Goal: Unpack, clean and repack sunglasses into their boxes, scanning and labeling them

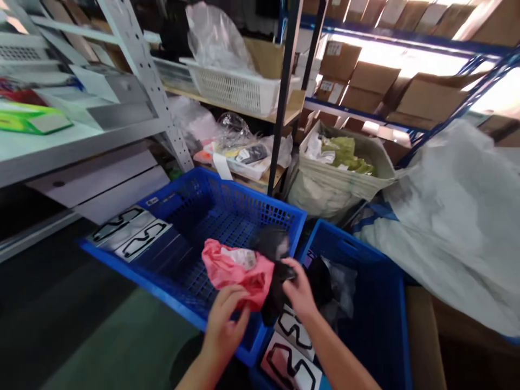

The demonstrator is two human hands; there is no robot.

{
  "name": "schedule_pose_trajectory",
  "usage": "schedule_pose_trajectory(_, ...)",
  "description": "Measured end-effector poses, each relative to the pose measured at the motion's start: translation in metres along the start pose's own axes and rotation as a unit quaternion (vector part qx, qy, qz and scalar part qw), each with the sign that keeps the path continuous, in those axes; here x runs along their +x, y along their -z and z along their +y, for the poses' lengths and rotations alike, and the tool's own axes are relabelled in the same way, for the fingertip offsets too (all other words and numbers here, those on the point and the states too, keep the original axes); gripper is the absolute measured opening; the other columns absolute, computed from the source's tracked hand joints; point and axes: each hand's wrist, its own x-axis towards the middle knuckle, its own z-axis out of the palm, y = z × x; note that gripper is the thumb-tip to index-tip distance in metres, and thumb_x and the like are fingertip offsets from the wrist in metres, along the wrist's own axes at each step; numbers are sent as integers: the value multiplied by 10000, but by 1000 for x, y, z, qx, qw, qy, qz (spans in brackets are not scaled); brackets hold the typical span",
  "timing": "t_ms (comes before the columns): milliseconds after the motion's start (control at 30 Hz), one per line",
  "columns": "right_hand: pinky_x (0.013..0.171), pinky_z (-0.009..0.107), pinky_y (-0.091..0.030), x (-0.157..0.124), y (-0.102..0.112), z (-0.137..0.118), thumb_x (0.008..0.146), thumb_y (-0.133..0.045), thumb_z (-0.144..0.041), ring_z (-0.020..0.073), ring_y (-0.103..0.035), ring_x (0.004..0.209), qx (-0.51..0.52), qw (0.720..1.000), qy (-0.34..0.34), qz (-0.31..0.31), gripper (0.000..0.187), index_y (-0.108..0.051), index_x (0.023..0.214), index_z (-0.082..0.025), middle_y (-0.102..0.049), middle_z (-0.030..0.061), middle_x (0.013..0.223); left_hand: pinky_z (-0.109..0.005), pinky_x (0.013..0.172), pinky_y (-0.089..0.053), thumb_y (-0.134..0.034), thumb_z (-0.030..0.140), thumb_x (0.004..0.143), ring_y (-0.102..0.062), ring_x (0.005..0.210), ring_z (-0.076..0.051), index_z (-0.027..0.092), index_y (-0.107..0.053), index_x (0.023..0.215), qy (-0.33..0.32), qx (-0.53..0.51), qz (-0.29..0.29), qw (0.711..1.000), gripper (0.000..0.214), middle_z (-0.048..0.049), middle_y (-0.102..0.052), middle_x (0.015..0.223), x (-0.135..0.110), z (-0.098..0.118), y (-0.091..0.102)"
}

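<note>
My left hand (225, 320) is closed on the lower edge of a pink plastic package (238, 269) with a white label on top. It is held over the near rim of a blue plastic crate (184, 216). My right hand (299, 291) grips a black, blurred item (273, 254) right beside the pink package. Both hands are above the gap between the left crate and a second blue crate (382, 303).
The second crate holds dark clear-wrapped packages (333, 284). White number stickers (132, 230) mark the crates' rims. Grey metal shelving (77, 138) stands at left, wooden shelves with a white basket (235, 86) behind. A filled sack (337, 173) and a large white bag (455, 216) are at right.
</note>
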Motion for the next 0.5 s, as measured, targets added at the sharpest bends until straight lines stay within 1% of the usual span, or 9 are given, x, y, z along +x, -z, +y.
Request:
schedule_pose_trajectory(67, 1213, 442, -289, -11, -22, -16, 680, -803, -586, 308, -399, 1437, 22, 997, 15, -79, 825, -507, 1407, -334, -475, 23, 1518, -289, 778, -587, -504, 141, 926, -669, 844, -172, 181, -654, 856, 10, -131, -86, 988, 170, -69, -677, 867, 14, 21, -28)
schedule_pose_trajectory(100, 1216, 447, -281, -15, -27, -23, 678, -810, -577, 303, -394, 1444, 40, 993, 2, -111, 879, -464, 1450, -339, -460, 26, 1534, -310, 806, -591, -480, 135, 927, -670, 867, -181, 177, -642, 867, 12, -176, -108, 978, 178, -78, -674, 875, 15, 29, -35)
schedule_pose_trajectory(167, 1161, 469, -363, -20, -27, -31, 668, -829, -518, 303, -483, 1379, 50, 982, -44, -175, 912, -437, 1473, -343, -506, 42, 1496, -365, 896, -591, -467, 130, 924, -669, 1002, -213, 176, -629, 1024, 22, -209, -128, 969, 196, -112, -677, 1005, 7, 40, -41)
schedule_pose_trajectory(233, 996, 459, -518, -16, -16, -37, 621, -843, -412, 303, -653, 1154, -32, 983, -28, -180, 765, -587, 1337, -324, -669, 46, 1276, -442, 997, -564, -506, 162, 918, -587, 1252, -279, 169, -513, 1319, 20, -189, -140, 972, 402, -186, -601, 1287, -7, 45, -41)
schedule_pose_trajectory(300, 853, 432, -584, -2, 6, -49, 599, -804, -324, 289, -713, 938, -153, 980, 57, -110, 510, -711, 1100, -291, -739, 34, 1028, -502, 1051, -530, -567, 218, 902, -447, 1410, -342, 162, -340, 1486, -2, -146, -135, 980, 629, -236, -425, 1497, -24, 44, -39)
schedule_pose_trajectory(333, 828, 432, -591, 9, 21, -59, 609, -770, -307, 287, -714, 886, -202, 973, 104, -52, 398, -727, 1004, -277, -740, 36, 957, -506, 1055, -528, -581, 228, 896, -423, 1430, -353, 170, -309, 1509, -21, -119, -122, 985, 673, -237, -366, 1542, -32, 41, -39)
schedule_pose_trajectory(367, 879, 455, -577, 22, 40, -73, 632, -731, -295, 297, -704, 920, -223, 966, 131, 8, 352, -718, 983, -265, -733, 51, 976, -492, 1046, -537, -579, 220, 894, -444, 1418, -347, 186, -326, 1503, -41, -89, -101, 990, 660, -228, -347, 1555, -41, 36, -39)
schedule_pose_trajectory(433, 1046, 534, -472, 53, 86, -113, 725, -648, -316, 336, -632, 1120, -250, 938, 179, 159, 418, -644, 1136, -238, -673, 108, 1166, -425, 999, -571, -544, 178, 899, -558, 1321, -298, 208, -417, 1441, -70, -16, -44, 996, 558, -209, -402, 1522, -60, 15, -34)
schedule_pose_trajectory(500, 1198, 572, -253, 87, 136, -167, 794, -589, -320, 365, -392, 1403, -266, 876, 241, 321, 634, -430, 1393, -183, -441, 177, 1463, -363, 924, -605, -524, 178, 907, -653, 1191, -256, 190, -530, 1324, -66, 78, -13, 995, 417, -207, -519, 1421, -83, -19, -21)
